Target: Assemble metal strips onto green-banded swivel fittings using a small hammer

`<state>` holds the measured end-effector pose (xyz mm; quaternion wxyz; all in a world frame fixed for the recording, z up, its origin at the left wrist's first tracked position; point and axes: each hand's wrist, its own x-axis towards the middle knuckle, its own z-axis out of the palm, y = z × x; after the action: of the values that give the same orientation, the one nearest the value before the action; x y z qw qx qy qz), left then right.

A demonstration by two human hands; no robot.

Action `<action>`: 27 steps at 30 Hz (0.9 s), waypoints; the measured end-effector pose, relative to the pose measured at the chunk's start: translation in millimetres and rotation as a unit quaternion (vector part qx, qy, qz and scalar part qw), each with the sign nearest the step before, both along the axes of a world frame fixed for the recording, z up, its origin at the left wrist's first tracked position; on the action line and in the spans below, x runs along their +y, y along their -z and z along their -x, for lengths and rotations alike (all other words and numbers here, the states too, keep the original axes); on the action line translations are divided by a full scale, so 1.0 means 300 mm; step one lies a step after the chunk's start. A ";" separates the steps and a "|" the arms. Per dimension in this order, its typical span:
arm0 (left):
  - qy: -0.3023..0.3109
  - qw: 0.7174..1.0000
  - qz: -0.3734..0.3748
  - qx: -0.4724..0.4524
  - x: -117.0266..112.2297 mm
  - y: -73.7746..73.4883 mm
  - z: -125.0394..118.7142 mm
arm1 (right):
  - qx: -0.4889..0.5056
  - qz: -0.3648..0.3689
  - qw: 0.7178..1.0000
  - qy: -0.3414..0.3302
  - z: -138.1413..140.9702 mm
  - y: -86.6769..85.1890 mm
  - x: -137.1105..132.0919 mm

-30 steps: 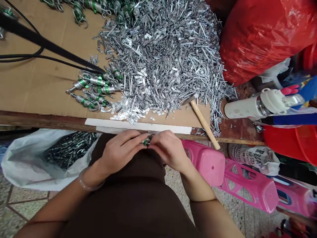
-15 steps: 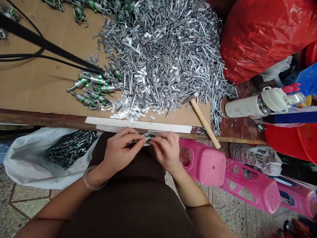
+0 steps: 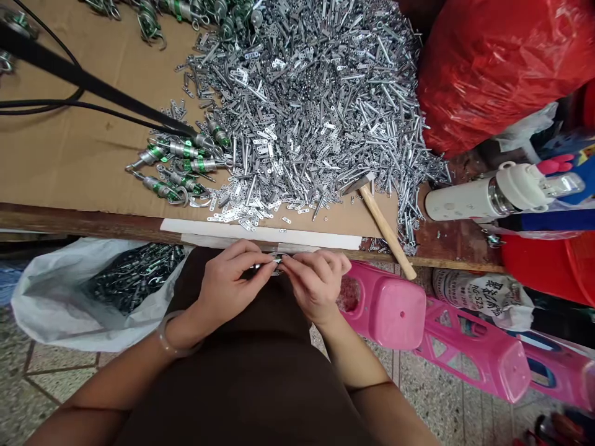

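Note:
Both hands meet just off the front edge of the workbench, over my lap. My left hand (image 3: 235,275) pinches one side of a small metal fitting (image 3: 277,257) with a curved wire-like part; the fingers hide most of it. From the other side, my right hand (image 3: 316,279) grips the same fitting between thumb and fingertips. Beyond the hands lies a wide heap of loose metal links and pins (image 3: 307,118). Several silver-and-green metal assemblies with hooks (image 3: 181,164) lie left of the heap.
A hammer (image 3: 383,226) rests with its handle over the bench edge. A white bottle (image 3: 483,197) lies at right, near a red plastic bag (image 3: 502,74). Pink stools (image 3: 400,313) stand below. At left hangs a white sack (image 3: 51,310) of dark metal parts.
The fitting has turned between my fingers, showing less of its green part. My right hand's outer fingers have spread slightly outward. The hold of both hands continues.

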<state>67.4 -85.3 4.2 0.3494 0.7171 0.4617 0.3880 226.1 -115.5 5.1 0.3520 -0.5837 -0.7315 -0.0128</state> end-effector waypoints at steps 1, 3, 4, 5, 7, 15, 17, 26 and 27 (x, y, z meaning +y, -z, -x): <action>0.010 1.000 -0.002 0.001 0.001 0.000 0.003 | 0.009 0.016 1.000 -0.006 -0.003 -0.001 0.002; 0.033 0.999 0.006 0.001 0.002 0.003 0.010 | 0.041 0.069 0.996 -0.037 -0.010 -0.005 0.005; 0.045 0.999 0.011 0.003 0.002 0.007 0.013 | 0.055 0.099 0.992 -0.055 -0.013 -0.006 0.006; 0.053 0.999 0.009 0.007 0.001 0.013 0.017 | 0.066 0.127 0.987 -0.070 -0.017 -0.007 0.008; 0.054 0.997 -0.036 0.027 0.000 0.035 0.024 | 0.082 0.181 0.977 -0.078 -0.022 -0.006 0.013; 0.109 0.926 -0.300 0.204 0.028 0.168 0.056 | 0.085 0.332 0.939 0.023 -0.004 0.032 0.046; 0.105 0.921 -0.301 0.223 0.035 0.162 0.051 | 0.044 0.324 0.944 0.043 -0.009 0.039 0.057; 0.074 0.947 -0.165 0.267 0.019 0.058 0.005 | -0.022 0.249 0.965 0.078 -0.066 0.055 0.276; 0.073 0.946 -0.159 0.271 0.018 0.056 0.005 | -0.034 0.244 0.967 0.072 -0.067 0.055 0.289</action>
<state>65.9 -79.9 -12.7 0.1195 0.8731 0.4178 0.2210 246.4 -28.8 -11.6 0.1719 -0.7025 -0.6801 0.1204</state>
